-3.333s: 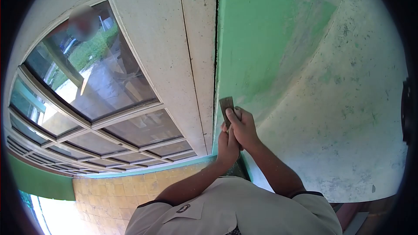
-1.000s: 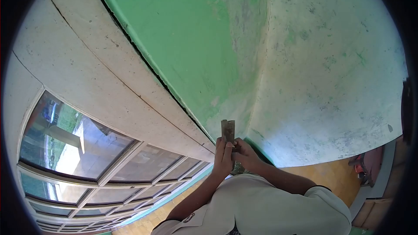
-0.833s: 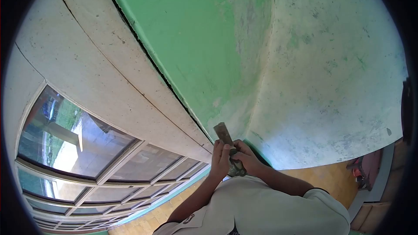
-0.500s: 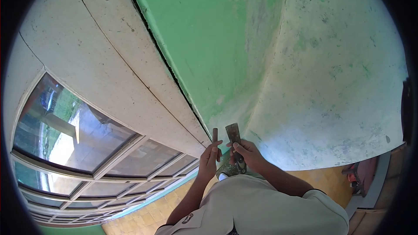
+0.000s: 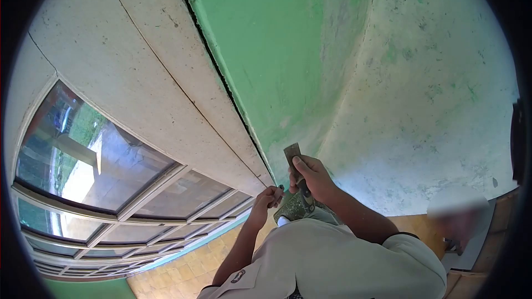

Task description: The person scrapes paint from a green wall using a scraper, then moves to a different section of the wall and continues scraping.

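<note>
Holding the scraper (image 5: 291, 152) just below and right of frame centre: right hand (image 5: 315, 178), fingers closed round it, thumb on the blade. Long axis steep, top leaning left; blade end up, handle end down towards the shirt (image 5: 354, 254). So blade lies up-left of the hand, against the green wall (image 5: 260, 55) in view, gap not readable from where I stand. Left hand (image 5: 267, 198) is lower left, apart from it, fingers curled, dark bit at the tips, can't tell if pinched. Window (image 5: 180, 174) fills lower left
</note>
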### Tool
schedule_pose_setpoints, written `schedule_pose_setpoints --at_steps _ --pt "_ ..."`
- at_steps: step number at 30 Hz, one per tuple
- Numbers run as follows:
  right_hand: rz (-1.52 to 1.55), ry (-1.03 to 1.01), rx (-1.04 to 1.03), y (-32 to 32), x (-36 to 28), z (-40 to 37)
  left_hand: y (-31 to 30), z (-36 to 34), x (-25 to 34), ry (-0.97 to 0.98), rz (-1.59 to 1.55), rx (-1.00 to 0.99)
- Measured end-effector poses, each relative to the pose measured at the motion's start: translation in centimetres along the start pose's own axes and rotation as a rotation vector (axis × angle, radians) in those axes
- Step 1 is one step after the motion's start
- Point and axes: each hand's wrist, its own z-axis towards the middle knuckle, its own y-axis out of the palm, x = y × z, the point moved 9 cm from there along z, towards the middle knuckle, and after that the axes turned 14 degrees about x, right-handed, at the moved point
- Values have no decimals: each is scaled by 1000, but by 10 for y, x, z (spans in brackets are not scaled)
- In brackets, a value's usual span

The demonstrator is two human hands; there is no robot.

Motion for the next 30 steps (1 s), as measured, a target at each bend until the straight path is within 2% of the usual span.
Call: schedule_pose_setpoints --at_steps 3,7,9,10,12,13,15,16,18,21,24,28,30 --pt "1 -17 9 8 -6 10 -5 1 -7 -101 54 52" --pt "-41 37 60 13 -12 23 14 8 25 -119 88 177" --pt "-93 -79 64 18 -20 32 36 8 79 182 119 254" --pt "-89 -76 63 24 -23 33 40 11 86 179 122 255" --pt "-59 -120 105 32 -35 34 54 17 97 199 89 131" --pt "-54 -118 104 35 -34 39 55 22 99 197 94 132" --pt "-177 -298 220 30 -41 47 56 30 97 138 50 99" --pt "-172 -296 222 31 -40 47 54 34 97 134 55 98" --pt "-309 -452 318 27 -51 42 50 43 89 71 75 72" --pt "-293 -533 369 28 -53 40 43 50 84 -18 121 107" --pt "-270 -507 378 29 -51 40 43 51 88 -2 105 142" --pt "-264 -466 349 27 -46 47 44 52 87 -45 142 86" --pt "-223 -435 315 29 -47 47 43 55 86 -21 14 170"
